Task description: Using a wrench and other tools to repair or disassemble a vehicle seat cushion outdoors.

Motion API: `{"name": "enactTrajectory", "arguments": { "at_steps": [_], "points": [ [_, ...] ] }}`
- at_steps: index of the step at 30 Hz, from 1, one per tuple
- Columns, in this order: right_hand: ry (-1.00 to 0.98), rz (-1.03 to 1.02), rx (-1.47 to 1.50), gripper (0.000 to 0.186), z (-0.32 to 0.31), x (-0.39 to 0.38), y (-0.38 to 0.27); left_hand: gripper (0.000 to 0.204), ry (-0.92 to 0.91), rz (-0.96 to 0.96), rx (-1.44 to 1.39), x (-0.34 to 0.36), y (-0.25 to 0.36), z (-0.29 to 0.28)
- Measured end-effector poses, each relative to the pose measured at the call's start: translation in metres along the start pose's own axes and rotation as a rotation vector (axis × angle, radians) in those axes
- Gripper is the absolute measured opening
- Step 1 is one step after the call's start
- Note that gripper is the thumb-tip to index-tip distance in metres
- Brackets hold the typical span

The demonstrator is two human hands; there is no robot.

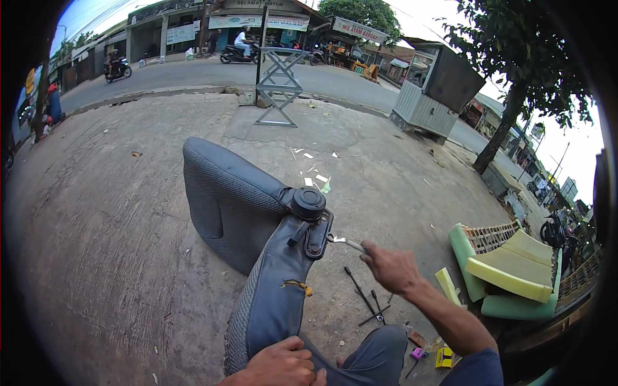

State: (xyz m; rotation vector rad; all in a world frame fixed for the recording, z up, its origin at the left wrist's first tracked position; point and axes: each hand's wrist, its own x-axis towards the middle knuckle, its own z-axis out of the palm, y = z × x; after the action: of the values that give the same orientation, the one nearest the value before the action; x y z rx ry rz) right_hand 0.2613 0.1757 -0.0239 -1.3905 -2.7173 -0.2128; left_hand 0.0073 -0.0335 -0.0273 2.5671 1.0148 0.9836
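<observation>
A dark car seat [225, 186] with mesh panels and torn covering lies tilted in front of me. Its hinge bracket [317, 239] has a round black knob [308, 204] and a short lever. My right hand [390, 266] is closed round a metal wrench [353, 244], whose ring end is at the bracket's right side. My left hand [280, 362] grips the seat's padded edge at the bottom of the view, fingers curled over it. My bent knee [380, 354] is beside the seat.
Black wrenches [367, 299], a pink-and-black object [418, 353] and a yellow box [443, 358] lie to the right, near foam-padded furniture [508, 270]. Scraps litter the concrete. Beyond are a metal scissor frame [277, 87], a kiosk [418, 100], a tree and a street with riders on scooters.
</observation>
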Motion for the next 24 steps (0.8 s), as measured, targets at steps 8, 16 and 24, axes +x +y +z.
{"name": "enactTrajectory", "arguments": {
  "at_steps": [8, 16, 24],
  "points": [
    [-0.133, 0.192, -0.063, 0.031, 0.01, -0.017, -0.081, 0.051, -0.279, -0.06, 0.115, 0.011, 0.009, -0.007],
    [-0.115, 0.286, -0.205, 0.045, 0.011, -0.002, -0.132, 0.051, -0.282, -0.047, 0.175, 0.003, -0.001, 0.009],
    [-0.194, 0.323, -0.209, 0.05, 0.004, -0.004, -0.135, 0.049, -0.216, -0.05, 0.139, -0.006, -0.006, 0.014]
  ]
}}
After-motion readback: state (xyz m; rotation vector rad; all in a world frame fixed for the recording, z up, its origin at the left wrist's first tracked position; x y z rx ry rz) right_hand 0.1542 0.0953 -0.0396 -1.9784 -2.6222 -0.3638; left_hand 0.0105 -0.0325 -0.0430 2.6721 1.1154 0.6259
